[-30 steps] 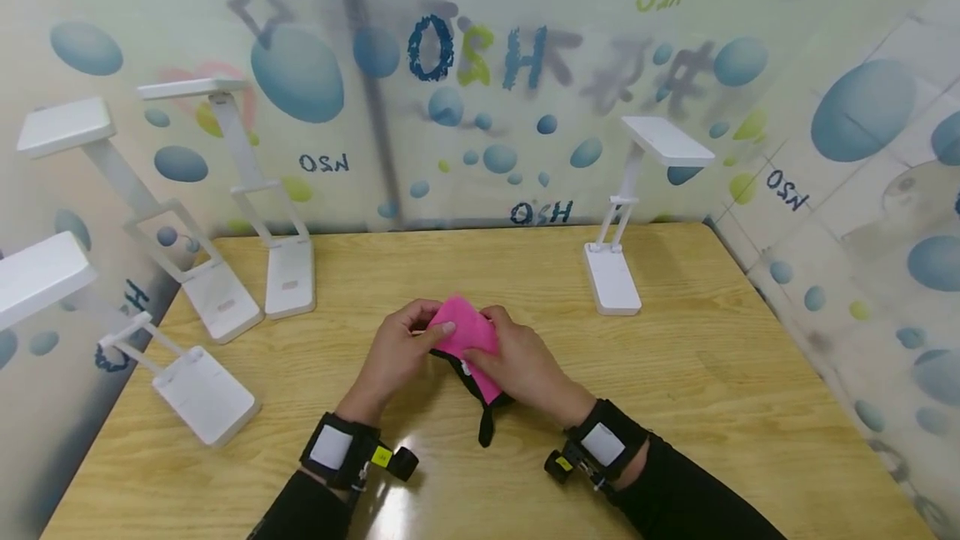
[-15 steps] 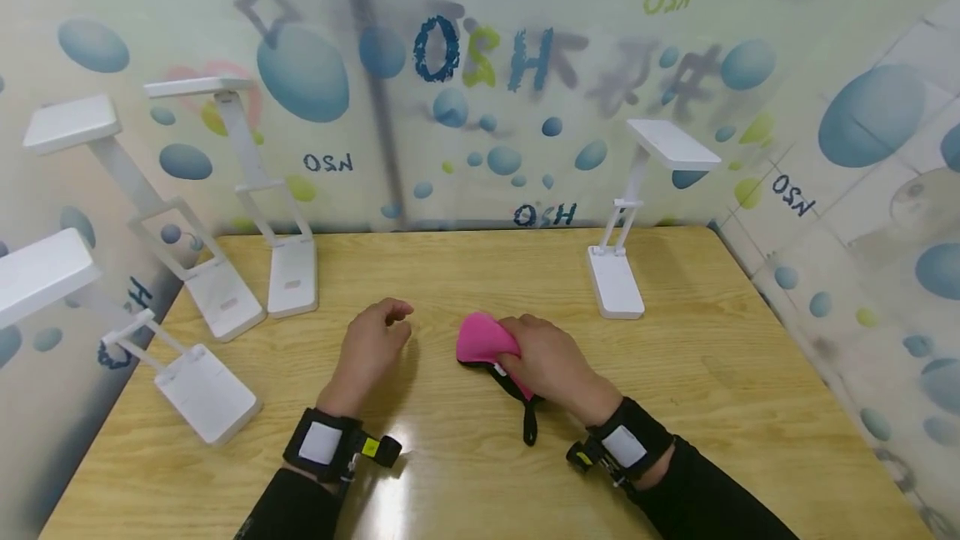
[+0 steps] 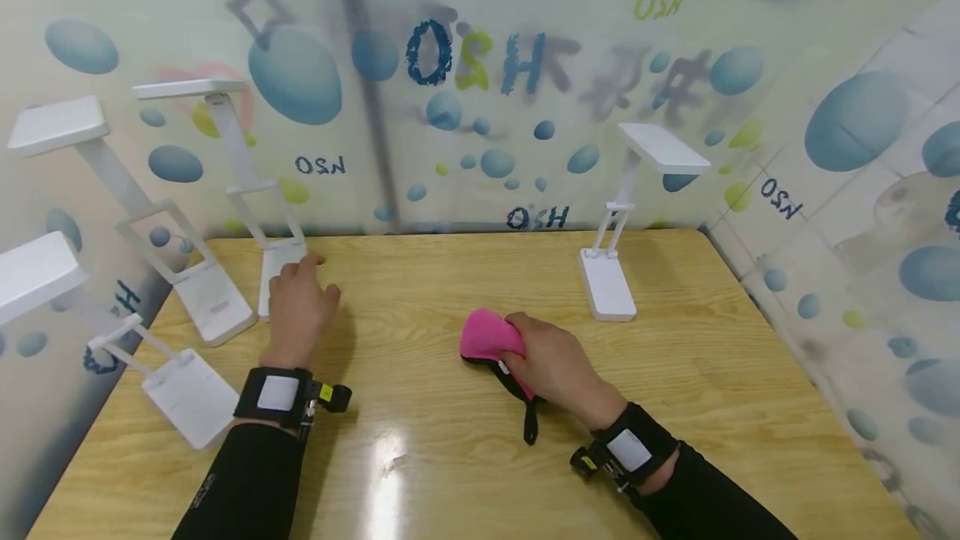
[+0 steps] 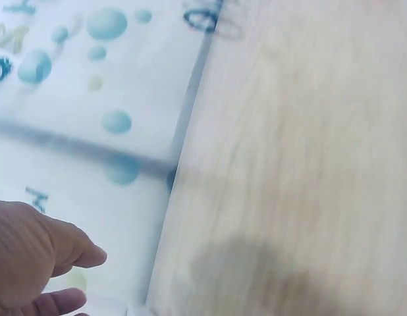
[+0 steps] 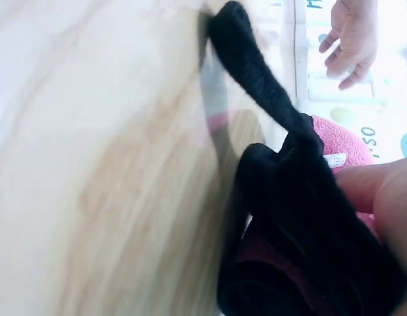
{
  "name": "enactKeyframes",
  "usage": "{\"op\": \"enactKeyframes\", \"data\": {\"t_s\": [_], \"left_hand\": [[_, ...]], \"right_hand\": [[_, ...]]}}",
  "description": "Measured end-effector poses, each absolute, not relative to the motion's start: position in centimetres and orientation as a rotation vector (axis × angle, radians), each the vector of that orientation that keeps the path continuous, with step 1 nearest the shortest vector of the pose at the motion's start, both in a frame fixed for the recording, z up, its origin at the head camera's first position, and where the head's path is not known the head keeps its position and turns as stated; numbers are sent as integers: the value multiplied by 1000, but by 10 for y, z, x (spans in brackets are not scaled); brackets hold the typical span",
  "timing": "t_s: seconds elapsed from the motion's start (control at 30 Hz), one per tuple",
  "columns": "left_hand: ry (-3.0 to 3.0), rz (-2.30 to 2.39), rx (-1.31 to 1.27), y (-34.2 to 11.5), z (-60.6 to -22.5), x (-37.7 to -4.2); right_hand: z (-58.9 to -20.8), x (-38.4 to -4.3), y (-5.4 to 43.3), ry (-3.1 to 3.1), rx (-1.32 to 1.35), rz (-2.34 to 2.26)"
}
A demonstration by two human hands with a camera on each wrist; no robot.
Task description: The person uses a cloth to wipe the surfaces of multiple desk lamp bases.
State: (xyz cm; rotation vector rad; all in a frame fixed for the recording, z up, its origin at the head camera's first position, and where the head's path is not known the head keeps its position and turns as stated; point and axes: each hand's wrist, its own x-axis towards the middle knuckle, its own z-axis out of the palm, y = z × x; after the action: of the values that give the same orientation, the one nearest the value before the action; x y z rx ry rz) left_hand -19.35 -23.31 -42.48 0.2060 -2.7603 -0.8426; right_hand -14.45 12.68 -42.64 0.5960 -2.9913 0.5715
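Observation:
In the head view, my right hand (image 3: 558,361) grips a pink cloth (image 3: 483,336) with black edging and a black hanging loop, over the middle of the table. The right wrist view shows the black loop (image 5: 249,66) standing out from the cloth, with the thumb pressed on the pink side. My left hand (image 3: 300,311) reaches out at the base of a white folding desk lamp (image 3: 281,255), its fingers loosely bent and holding nothing. It hides part of that base; contact cannot be told. In the left wrist view, the left hand (image 4: 32,257) shows thumb and fingers apart.
Two more white desk lamps stand at the left, one farther back (image 3: 213,302) and one nearer (image 3: 191,398). Another white lamp (image 3: 607,286) stands at the back right. A patterned wall (image 3: 472,148) borders the wooden table (image 3: 450,457) behind.
My left hand has let go of the pink cloth and moved left and forward to the lamp base. The right hand has drawn the cloth a little to the right and still grips it.

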Motion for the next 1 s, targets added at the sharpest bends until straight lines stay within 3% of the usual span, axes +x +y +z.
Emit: {"op": "enactKeyframes", "data": {"t_s": [0.27, 0.67, 1.0], "left_hand": [[-2960, -630, 239, -272, -431, -199], [-3052, -541, 242, -254, -428, -192], [-3141, -705, -154, -242, -428, -195]], "right_hand": [[-429, -145, 133, -3007, 590, 563], [-436, -150, 141, -2957, 690, 559], [-438, -154, 152, -2833, 785, 398]]}}
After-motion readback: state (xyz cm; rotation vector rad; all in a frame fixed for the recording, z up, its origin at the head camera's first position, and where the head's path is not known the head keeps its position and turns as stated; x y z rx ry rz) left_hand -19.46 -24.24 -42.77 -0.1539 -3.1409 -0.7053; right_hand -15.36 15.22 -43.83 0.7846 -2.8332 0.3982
